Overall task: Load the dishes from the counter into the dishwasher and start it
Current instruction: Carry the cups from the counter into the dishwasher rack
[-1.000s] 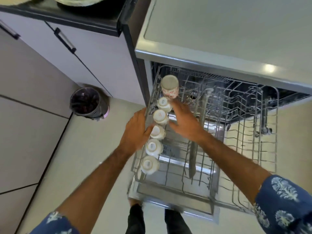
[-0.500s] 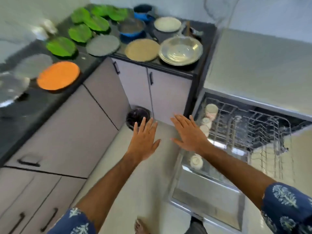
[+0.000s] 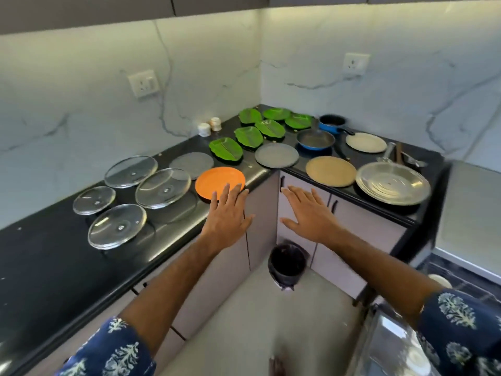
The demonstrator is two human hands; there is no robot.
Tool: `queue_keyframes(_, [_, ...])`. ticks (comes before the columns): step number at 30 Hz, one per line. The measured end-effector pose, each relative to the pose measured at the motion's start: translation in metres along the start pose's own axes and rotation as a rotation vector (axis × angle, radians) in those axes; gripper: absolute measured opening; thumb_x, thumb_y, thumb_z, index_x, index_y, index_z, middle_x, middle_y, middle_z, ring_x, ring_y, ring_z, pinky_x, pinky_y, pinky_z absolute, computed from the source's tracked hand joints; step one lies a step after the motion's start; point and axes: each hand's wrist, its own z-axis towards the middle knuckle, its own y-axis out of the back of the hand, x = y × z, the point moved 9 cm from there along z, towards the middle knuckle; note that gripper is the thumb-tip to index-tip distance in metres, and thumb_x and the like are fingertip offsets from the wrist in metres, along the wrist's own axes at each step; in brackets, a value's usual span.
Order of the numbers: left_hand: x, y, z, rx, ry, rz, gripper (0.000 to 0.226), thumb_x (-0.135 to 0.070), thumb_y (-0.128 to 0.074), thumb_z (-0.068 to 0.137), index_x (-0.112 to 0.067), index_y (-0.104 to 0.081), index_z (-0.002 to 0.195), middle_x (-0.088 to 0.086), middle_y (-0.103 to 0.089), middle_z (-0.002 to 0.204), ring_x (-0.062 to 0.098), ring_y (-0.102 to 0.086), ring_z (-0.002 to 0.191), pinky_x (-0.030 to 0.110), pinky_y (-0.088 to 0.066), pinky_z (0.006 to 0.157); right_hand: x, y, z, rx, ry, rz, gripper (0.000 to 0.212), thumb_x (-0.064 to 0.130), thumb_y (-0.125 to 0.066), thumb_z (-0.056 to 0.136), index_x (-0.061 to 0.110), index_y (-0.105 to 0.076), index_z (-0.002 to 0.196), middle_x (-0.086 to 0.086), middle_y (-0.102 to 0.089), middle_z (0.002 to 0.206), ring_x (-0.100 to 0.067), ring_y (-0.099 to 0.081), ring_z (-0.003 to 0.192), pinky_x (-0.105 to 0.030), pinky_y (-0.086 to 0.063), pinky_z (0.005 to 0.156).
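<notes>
While both hands reach forward flat and empty, the left hand (image 3: 226, 215) overlaps the orange plate (image 3: 217, 182) on the black bench (image 3: 40, 267); the right hand (image 3: 311, 213) hovers below the tan plate (image 3: 330, 170), dishwasher (image 3: 393, 346) behind it.

Black waste bin (image 3: 286, 264) with dark liner on pale tiled floor (image 3: 244, 321), tucked in the corner below the cabinets. Grey cabinet doors (image 3: 298, 213) with dark bar handles (image 3: 335, 206) along both runs. White marble-look backsplash (image 3: 81, 104) with grey veining on both walls. Two white wall sockets: one (image 3: 143, 83) on the left wall, one (image 3: 356, 63) on the right wall. Underside of upper cabinets (image 3: 108, 12) along the top, lit strip beneath. Bare toes (image 3: 276, 366) at bottom edge. Navy floral-print sleeves (image 3: 113, 351) at the lower corners.
</notes>
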Motion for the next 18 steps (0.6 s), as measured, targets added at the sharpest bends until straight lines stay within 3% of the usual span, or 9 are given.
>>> queue_keyframes(7, [0.100, -0.026, 0.083, 0.043, 0.095, -0.022, 0.068, -0.051, -0.043, 0.100, -0.016, -0.023, 0.155, 0.008, -0.017, 0.164, 0.034, -0.009, 0.153, 0.057, -0.013, 0.121, -0.008, -0.018, 0.137, 0.003, 0.061, 0.047, 0.072, 0.046, -0.057, 0.094, 0.018, -0.025, 0.153, -0.007, -0.033, 0.156, -0.029, -0.033, 0.143, -0.055, -0.020, 0.120])
queue_keyframes(18, [0.230, -0.047, 0.248, 0.052, 0.224, -0.114, 0.064, -0.048, -0.046, 0.100, -0.021, -0.025, 0.153, 0.006, -0.017, 0.164, 0.031, -0.010, 0.153, 0.055, -0.015, 0.122, -0.051, -0.047, 0.356, 0.094, 0.098, 0.093, 0.066, 0.042, -0.061, 0.092, 0.019, -0.033, 0.147, -0.004, -0.043, 0.147, -0.028, -0.044, 0.134, -0.044, -0.035, 0.112])
